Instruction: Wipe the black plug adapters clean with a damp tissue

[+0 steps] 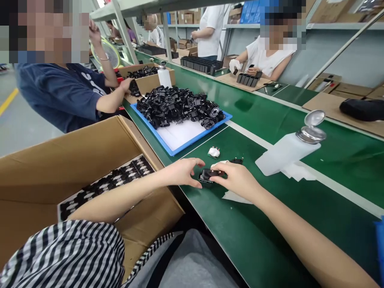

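Note:
My right hand (pixel 238 178) pinches a small black plug housing (pixel 207 175) between thumb and fingers, just above the green work surface. To its left, my left hand (pixel 187 172) has its thumb and fingers apart, curved toward the housing without a clear grip on it. A small green circuit board with a white part on top (pixel 214 152) lies beyond the hands. Behind my right hand, another black piece with pins (pixel 237 161) is partly hidden. White tissue (pixel 235 197) lies under that hand.
A blue-rimmed tray (pixel 172 153) carries a heap of black plug housings (pixel 180 105). At right, a white dispenser bottle (pixel 288 154) with a raised metal lid stands by tissue. An open cardboard box (pixel 75 148) at left holds rows of parts. Co-workers sit along the bench.

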Available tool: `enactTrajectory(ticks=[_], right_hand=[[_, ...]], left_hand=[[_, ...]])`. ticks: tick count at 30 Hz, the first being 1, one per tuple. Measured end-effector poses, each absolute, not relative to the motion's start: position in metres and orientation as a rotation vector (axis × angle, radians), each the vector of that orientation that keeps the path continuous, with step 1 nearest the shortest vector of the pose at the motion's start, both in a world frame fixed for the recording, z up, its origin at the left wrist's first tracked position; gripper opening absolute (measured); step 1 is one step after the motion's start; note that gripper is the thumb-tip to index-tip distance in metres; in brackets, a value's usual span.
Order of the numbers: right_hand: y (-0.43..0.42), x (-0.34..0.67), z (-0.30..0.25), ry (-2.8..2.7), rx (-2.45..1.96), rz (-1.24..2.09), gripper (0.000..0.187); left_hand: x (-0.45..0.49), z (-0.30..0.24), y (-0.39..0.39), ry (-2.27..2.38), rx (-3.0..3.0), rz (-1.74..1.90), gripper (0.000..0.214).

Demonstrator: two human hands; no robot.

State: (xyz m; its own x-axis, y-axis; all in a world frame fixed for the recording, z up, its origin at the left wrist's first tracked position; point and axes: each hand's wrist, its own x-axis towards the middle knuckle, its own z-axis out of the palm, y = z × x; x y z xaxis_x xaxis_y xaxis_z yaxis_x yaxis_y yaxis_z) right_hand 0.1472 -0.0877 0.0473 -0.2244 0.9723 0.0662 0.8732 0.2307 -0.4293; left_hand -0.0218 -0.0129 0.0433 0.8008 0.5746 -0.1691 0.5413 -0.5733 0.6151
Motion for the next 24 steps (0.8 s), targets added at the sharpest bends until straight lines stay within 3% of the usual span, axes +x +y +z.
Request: enactTrajectory(ticks=[5,9,17,24], right_hand=[[-0.091,0.139,0.035,-2.340,-1.710,0.223,0.014],[-0.089,0.138,0.024,-2.327,-1.669,0.092,0.021],[-0.088,0.140,0.032,-2.297,-1.724,0.363,0.028],[-0.087,0.142,0.037,-2.255,-1.753,0.575,0.018]], left_hand=[[-0.015,0.031,-0.031,0.852,2.463,0.214,0.032],[-0.018,0.028,-0.032,0.864,2.441,0.263,0.031],[-0.016,0.033,-0.029,0.895,2.410,0.213,0.035],[-0.015,0.033,-0.032,0.851,2.526,0.209,0.032]])
